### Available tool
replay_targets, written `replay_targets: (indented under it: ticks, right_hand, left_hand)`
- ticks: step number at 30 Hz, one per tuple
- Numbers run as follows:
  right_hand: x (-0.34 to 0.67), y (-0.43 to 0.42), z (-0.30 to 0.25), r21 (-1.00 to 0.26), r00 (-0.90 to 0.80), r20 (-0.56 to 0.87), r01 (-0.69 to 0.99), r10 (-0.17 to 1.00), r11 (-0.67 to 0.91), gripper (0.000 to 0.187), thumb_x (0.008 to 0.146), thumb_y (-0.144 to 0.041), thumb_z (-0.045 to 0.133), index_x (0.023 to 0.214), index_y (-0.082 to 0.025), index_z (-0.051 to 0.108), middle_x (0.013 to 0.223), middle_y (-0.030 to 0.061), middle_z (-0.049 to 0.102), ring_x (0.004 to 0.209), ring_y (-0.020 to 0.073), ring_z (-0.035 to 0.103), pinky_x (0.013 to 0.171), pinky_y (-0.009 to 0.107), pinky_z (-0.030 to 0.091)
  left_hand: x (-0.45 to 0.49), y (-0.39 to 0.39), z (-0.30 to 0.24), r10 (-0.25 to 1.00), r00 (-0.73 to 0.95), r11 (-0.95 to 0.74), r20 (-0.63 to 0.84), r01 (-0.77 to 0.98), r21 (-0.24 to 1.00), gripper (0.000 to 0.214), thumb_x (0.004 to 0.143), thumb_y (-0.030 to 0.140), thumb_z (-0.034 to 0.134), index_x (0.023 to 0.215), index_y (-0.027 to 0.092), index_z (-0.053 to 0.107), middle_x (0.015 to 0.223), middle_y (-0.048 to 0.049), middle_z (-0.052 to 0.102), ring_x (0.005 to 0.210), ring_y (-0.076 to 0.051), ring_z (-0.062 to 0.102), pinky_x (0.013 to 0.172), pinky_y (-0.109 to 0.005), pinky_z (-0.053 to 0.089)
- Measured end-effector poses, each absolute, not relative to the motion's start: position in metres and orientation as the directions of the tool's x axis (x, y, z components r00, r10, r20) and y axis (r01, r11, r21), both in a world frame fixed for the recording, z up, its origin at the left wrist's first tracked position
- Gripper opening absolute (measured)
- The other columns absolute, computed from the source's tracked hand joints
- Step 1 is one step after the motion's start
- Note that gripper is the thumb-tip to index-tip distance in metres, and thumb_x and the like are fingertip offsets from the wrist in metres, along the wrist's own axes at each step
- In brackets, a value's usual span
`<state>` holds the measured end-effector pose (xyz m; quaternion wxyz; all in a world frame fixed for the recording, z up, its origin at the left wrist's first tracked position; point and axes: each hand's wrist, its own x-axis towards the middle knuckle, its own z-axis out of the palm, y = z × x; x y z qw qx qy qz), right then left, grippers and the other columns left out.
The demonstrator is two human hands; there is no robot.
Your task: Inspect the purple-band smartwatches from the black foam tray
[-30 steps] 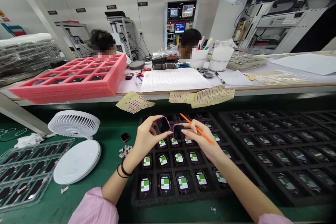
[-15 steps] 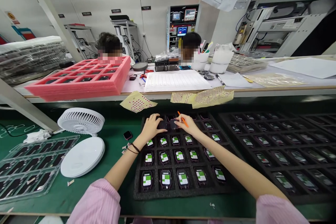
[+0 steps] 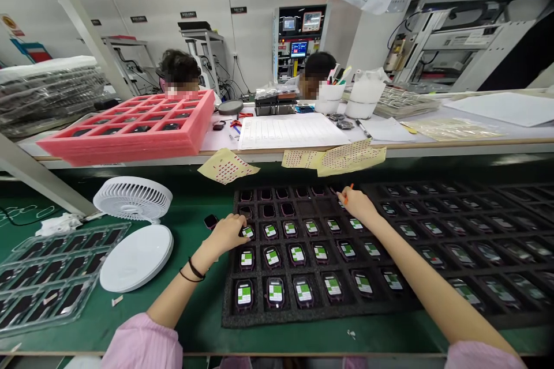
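A black foam tray [image 3: 294, 318] holds rows of square smartwatches; several, such as this watch [image 3: 303, 291], show green-and-white screens. In the two back rows the watch faces, like this dark watch [image 3: 288, 209], are black. My left hand [image 3: 225, 234] is at the tray's left edge, thumb and fingers apart around the end watch [image 3: 247, 232] of the third row. At the back right of the tray, my right hand [image 3: 358, 206] grips a thin orange stick-like tool [image 3: 346, 200]; its fingertips are at a back-row watch, partly hidden. One loose dark watch [image 3: 210, 221] lies left of the tray.
More foam trays of watches [image 3: 470, 295] adjoin on the right. A white fan [image 3: 136, 256] and a clear plastic tray [image 3: 64, 317] stand left. Above, a shelf bears a pink foam tray [image 3: 125, 153] and papers [image 3: 292, 132]. Two people [image 3: 179, 72] sit beyond.
My hands have moved apart from the second row: the left toward me and leftward, the right to the right with the orange tool. Dark watches now show in slots where my left hand was.
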<state>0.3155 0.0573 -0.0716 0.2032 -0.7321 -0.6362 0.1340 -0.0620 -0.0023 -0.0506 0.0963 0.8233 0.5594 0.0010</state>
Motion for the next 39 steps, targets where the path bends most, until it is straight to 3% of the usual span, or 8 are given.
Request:
replay_targets:
  ticks: [4,10,15,18,22,26,33,39]
  right_hand:
    - [0.330,0.057,-0.090,-0.434,0.196,0.028,0.886,0.980,-0.165,0.015,0.085,-0.016,0.049,0.089,-0.011,0.063,0.092,0.0233,0.069,0.094,0.0346,0.066,0.080,0.039,0.044]
    - [0.341,0.064,-0.101,-0.562,0.207,0.026,0.812,0.978,-0.157,0.020,0.086,-0.019,0.048,0.098,-0.011,0.063,0.105,0.0199,0.068,0.101,0.0306,0.064,0.085,0.035,0.044]
    - [0.346,0.074,-0.107,-0.736,0.225,-0.028,0.655,0.974,-0.173,0.020,0.086,-0.022,0.046,0.088,-0.013,0.064,0.077,0.0095,0.069,0.060,0.0182,0.064,0.064,0.029,0.048]
    - [0.346,0.077,-0.109,-0.836,0.242,-0.057,0.519,0.969,-0.179,0.016,0.083,-0.024,0.049,0.083,-0.014,0.062,0.062,0.0026,0.062,0.043,0.0127,0.055,0.050,0.025,0.043]
    - [0.344,0.070,-0.100,-0.948,0.227,-0.064,0.292,0.972,-0.130,0.021,0.079,-0.035,0.055,0.087,-0.015,0.059,0.055,-0.0029,0.054,0.038,0.0093,0.047,0.040,0.022,0.033]
    - [0.328,0.051,-0.080,-0.994,0.115,-0.090,0.044,0.989,-0.095,0.035,0.075,-0.044,0.059,0.099,-0.018,0.058,0.059,-0.0027,0.055,0.042,0.0095,0.047,0.039,0.021,0.033]
    - [0.269,0.013,-0.045,-0.971,-0.180,-0.117,-0.184,0.977,-0.151,0.041,0.066,-0.029,0.075,0.103,-0.021,0.060,0.086,0.0031,0.065,0.062,0.0155,0.066,0.042,0.022,0.047]
    - [0.233,0.006,-0.024,-0.955,-0.269,-0.083,-0.253,0.960,-0.153,0.025,0.075,-0.038,0.070,0.086,-0.020,0.056,0.060,-0.0050,0.058,0.041,0.0123,0.060,0.034,0.021,0.048]
  left_hand:
    - [-0.056,-0.002,-0.056,0.930,0.341,-0.322,-0.139,0.936,0.143,0.029,0.069,0.026,0.070,0.095,0.018,0.061,0.099,-0.0104,0.066,0.102,-0.030,0.058,0.077,-0.034,0.047]
    - [-0.050,0.009,-0.059,0.941,0.315,-0.290,-0.120,0.938,0.190,0.028,0.056,0.020,0.076,0.078,0.018,0.059,0.091,-0.0096,0.064,0.099,-0.031,0.056,0.079,-0.035,0.047]
    - [-0.064,0.007,-0.064,0.949,0.309,-0.273,-0.066,0.906,0.324,0.032,0.061,0.029,0.072,0.084,0.019,0.053,0.093,-0.0071,0.060,0.097,-0.029,0.056,0.078,-0.035,0.047]
    - [-0.066,0.007,-0.060,0.951,0.302,-0.215,-0.070,0.805,0.553,0.036,0.065,0.035,0.068,0.089,0.020,0.046,0.093,-0.0044,0.060,0.083,-0.021,0.060,0.068,-0.030,0.048]
    - [-0.050,0.007,-0.046,0.906,0.389,0.058,-0.167,0.278,0.959,0.053,0.061,0.036,0.074,0.097,0.020,0.038,0.092,-0.0046,0.063,0.058,-0.010,0.050,0.046,-0.021,0.036]
    - [-0.022,-0.001,-0.029,0.875,0.456,0.167,-0.163,0.031,0.985,0.059,0.061,0.031,0.078,0.110,0.018,0.046,0.090,-0.0041,0.060,0.066,-0.009,0.052,0.048,-0.019,0.031]
    - [0.013,-0.012,-0.004,0.875,0.479,0.065,-0.061,0.008,0.998,0.048,0.078,0.037,0.065,0.120,0.019,0.051,0.093,-0.0048,0.060,0.070,-0.012,0.058,0.046,-0.018,0.032]
    - [0.018,-0.016,0.005,0.914,0.405,-0.010,-0.019,0.072,0.997,0.036,0.087,0.044,0.050,0.108,0.017,0.060,0.076,-0.0010,0.059,0.051,-0.007,0.051,0.042,-0.019,0.029]
